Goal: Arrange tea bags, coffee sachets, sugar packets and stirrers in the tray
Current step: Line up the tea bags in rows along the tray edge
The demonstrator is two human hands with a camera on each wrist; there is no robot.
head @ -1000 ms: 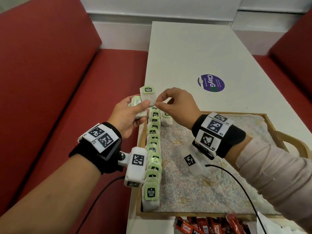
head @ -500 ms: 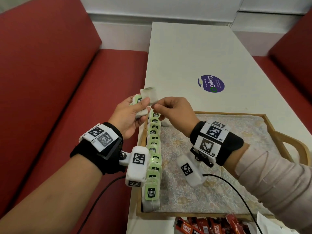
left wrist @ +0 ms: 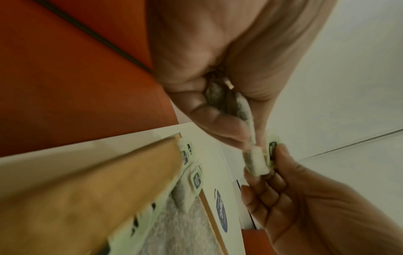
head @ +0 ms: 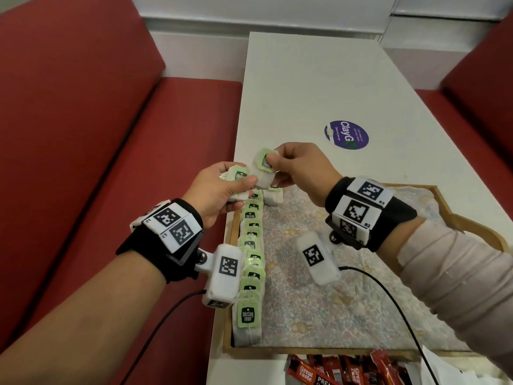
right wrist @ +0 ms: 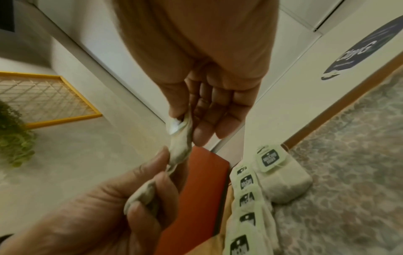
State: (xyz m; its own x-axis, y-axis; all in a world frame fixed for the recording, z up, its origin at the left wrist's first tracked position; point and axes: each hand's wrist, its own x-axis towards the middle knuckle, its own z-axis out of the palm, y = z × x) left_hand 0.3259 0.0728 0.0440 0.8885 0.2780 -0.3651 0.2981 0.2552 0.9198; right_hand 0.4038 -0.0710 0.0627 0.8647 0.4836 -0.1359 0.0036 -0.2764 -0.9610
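Note:
My right hand (head: 277,165) pinches a tea bag (head: 263,175) by its green tag, just above the far left corner of the wooden tray (head: 441,198). The same tea bag (right wrist: 180,148) hangs from my right hand (right wrist: 185,124) in the right wrist view. My left hand (head: 236,187) grips a small bunch of tea bags (head: 237,176), its thumb touching the lower part of the pinched bag. A row of several green-tagged tea bags (head: 251,259) lies along the tray's left side. One more tea bag (head: 273,195) lies beside the row's far end.
Red coffee sachets (head: 333,370) lie on the white table (head: 319,79) in front of the tray's near edge. A purple round sticker (head: 346,134) sits on the table beyond the tray. A floral cloth (head: 347,301) lines the tray. Red bench seats flank the table.
My right hand has drawn one tea bag out of the left hand's bunch and turned it tag side up; both hands have stayed above the tray's far left corner.

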